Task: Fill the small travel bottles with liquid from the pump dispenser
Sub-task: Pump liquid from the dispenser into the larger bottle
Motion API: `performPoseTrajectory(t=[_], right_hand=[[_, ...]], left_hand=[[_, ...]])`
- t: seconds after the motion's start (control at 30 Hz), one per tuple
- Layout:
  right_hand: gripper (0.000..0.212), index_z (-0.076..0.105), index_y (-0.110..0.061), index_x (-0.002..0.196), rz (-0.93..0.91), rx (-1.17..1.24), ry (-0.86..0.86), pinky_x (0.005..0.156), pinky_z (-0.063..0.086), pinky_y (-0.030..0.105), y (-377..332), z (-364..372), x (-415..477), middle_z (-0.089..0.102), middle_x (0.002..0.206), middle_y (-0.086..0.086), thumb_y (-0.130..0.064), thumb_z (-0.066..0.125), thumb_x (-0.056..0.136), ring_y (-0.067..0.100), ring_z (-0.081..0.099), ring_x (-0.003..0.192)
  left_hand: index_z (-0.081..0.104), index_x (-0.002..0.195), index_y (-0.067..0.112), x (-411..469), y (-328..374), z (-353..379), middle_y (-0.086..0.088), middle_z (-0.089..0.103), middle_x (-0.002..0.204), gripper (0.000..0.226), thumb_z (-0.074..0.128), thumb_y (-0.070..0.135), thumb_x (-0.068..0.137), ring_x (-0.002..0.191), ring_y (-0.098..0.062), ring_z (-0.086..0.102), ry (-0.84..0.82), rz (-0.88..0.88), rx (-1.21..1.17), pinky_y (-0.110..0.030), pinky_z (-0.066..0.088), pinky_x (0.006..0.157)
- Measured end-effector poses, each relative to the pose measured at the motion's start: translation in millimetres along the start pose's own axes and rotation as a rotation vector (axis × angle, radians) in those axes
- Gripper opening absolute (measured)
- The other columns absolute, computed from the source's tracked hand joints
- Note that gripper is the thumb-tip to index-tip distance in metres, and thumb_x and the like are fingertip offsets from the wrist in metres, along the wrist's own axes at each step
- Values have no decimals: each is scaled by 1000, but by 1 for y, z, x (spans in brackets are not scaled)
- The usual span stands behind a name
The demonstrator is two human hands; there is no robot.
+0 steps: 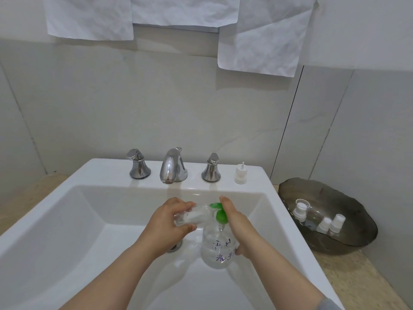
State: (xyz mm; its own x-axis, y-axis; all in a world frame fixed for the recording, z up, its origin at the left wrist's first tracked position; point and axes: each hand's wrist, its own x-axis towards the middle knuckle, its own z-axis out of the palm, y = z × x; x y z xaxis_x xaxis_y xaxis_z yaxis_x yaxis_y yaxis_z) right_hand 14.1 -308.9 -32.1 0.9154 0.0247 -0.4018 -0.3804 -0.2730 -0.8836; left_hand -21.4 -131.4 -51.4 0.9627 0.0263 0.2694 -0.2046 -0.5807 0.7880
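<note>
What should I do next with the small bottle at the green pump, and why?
Probably press the green pump head down with the right hand. The left hand holds the small clear bottle tipped sideways with its mouth at the nozzle, over the sink, and the right hand already rests on the pump bottle. I cannot tell how full the small bottle is.

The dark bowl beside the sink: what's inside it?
The dark bowl holds three small white-capped travel bottles, one with its cap flipped open. Their clear bodies blur into the bowl, so any contents are unclear.
</note>
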Motion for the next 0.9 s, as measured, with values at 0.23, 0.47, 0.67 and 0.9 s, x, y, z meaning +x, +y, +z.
performPoseTrajectory(t=[0.23, 0.47, 0.67, 0.9], right_hand=[[48, 57, -27, 102, 46, 50, -73, 91, 33, 35, 3, 0, 14, 56, 113, 1, -69, 38, 88, 24, 50, 108], [65, 53, -24, 126, 59, 34, -58, 92, 31, 37, 1, 1, 11, 53, 121, 2, -73, 37, 87, 26, 48, 111], [84, 46, -23, 139, 81, 50, -72, 108, 27, 47, -1, -1, 4, 47, 133, 4, -81, 34, 80, 31, 38, 134], [72, 49, -19, 135, 87, 59, -29, 86, 29, 38, -3, 4, 1, 50, 125, 5, -71, 43, 86, 29, 47, 116]], left_hand=[[67, 111, 31, 2, 0, -3, 12, 57, 101, 43, 77, 13, 74, 95, 2, 55, 8, 16, -20, 2, 34, 77], [66, 112, 29, 2, 2, -4, 11, 57, 101, 43, 77, 11, 74, 95, 2, 56, 14, 15, -20, 4, 33, 76], [67, 112, 28, 1, 3, -3, 11, 57, 101, 43, 77, 11, 74, 94, 0, 56, 17, 12, -13, 3, 34, 76], [66, 112, 27, 1, 3, -3, 10, 56, 101, 43, 77, 11, 74, 92, 0, 55, 20, 12, 1, 3, 33, 74]])
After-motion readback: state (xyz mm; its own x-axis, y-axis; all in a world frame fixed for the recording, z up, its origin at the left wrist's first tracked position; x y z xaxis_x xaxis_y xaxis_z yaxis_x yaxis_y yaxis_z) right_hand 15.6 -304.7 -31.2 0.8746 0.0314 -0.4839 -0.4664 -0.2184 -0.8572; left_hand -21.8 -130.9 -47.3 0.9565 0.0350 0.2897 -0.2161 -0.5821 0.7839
